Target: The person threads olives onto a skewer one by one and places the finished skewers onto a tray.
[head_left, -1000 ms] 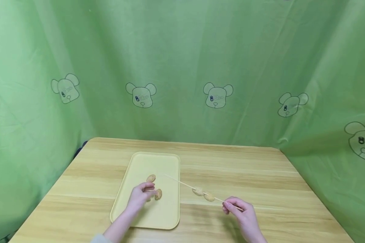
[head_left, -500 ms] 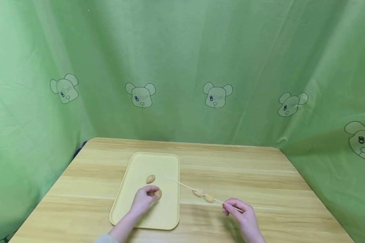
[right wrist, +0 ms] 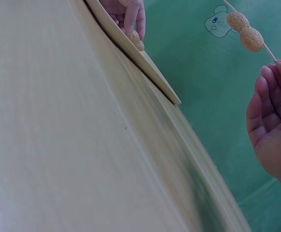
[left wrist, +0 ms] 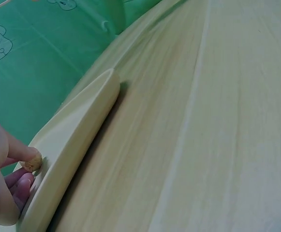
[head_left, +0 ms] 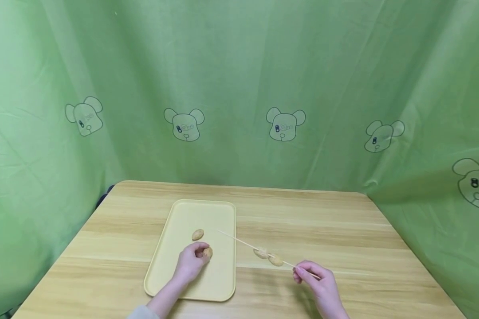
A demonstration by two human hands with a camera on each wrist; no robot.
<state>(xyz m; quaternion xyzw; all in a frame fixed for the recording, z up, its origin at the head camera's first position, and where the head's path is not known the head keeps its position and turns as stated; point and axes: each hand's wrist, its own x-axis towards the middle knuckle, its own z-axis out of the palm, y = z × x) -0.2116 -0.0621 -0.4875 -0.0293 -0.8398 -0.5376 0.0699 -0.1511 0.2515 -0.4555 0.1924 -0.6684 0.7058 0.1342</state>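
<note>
Over the pale yellow tray (head_left: 219, 283), my left hand (head_left: 189, 263) pinches an oval, tan, rough-skinned food ball (head_left: 208, 252) between thumb and fingers. The left wrist view shows that ball (left wrist: 32, 162) at the fingertips, low over the tray floor. A second loose ball (head_left: 198, 234) lies on the tray just beyond the hand. To the right, my right hand (head_left: 319, 281) holds a thin wooden skewer (head_left: 241, 242) near its end, its pointed tip slanting over the tray. Two similar balls, a farther one (head_left: 261, 253) and a nearer one (head_left: 276, 260), are threaded side by side on it.
The tray rests on a light wood-grain table (head_left: 323, 221), left of its middle. A green curtain (head_left: 235, 88) printed with bear heads encloses the back and both sides.
My left hand has lowered slightly and brought its fingers together on the nearer ball in the tray. My right hand and the skewer have hardly moved.
</note>
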